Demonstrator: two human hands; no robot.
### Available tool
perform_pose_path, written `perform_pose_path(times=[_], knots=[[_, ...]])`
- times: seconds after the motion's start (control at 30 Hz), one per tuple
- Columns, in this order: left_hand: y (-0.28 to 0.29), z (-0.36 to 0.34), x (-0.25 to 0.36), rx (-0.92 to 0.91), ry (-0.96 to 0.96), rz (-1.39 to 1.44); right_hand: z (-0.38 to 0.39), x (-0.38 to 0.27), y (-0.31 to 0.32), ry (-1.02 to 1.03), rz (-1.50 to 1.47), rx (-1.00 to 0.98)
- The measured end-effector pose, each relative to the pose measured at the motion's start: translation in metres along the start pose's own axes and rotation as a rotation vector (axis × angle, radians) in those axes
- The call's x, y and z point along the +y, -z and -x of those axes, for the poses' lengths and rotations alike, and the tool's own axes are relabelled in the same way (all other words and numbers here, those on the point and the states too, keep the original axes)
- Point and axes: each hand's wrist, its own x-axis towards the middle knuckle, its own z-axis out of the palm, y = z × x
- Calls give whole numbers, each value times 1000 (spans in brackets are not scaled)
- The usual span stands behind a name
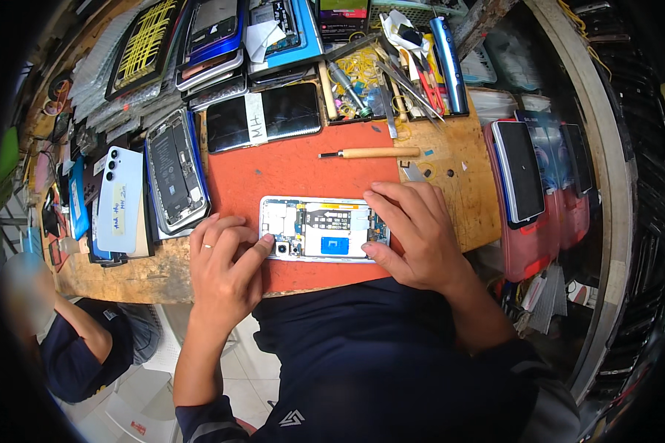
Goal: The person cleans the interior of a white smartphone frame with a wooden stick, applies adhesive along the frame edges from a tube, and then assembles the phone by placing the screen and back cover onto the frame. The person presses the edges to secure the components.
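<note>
An opened smartphone point(321, 229) lies crosswise on the red work mat, its back cover off. Its battery, blue pad, circuit board and camera lenses show. At its left end, my left hand point(225, 262) has curled fingers, with the thumb against the lower left corner by the camera. My right hand point(421, 240) grips the right end, index finger at the upper edge and thumb at the lower. Just beyond the phone lies a wooden-handled blade tool point(373, 153).
A large dark phone point(264, 117) with a paper label lies behind. Stacked phones and parts point(177, 170) crowd the left; a tool tray point(391, 70) sits at the back. A red case with phones point(513, 229) stands right. Another person's arm point(85, 330) shows lower left.
</note>
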Motion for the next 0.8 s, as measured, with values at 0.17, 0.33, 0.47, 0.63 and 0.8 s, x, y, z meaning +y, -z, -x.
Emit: perform_pose_path(times=[0.17,0.33,0.47,0.63,0.8], knots=[[0,-1,3,26,14,16,1,0,-1,4,7,10],[-1,-2,6,-14,24,-117,1,1,-1,7,16,4],[-1,-5,10,0,21,-126,0,1,-1,13,8,14],[-4,-8,13,-10,31,-137,1,1,-1,7,1,23],[-4,-8,10,-18,32,-125,2,2,-2,12,1,25]])
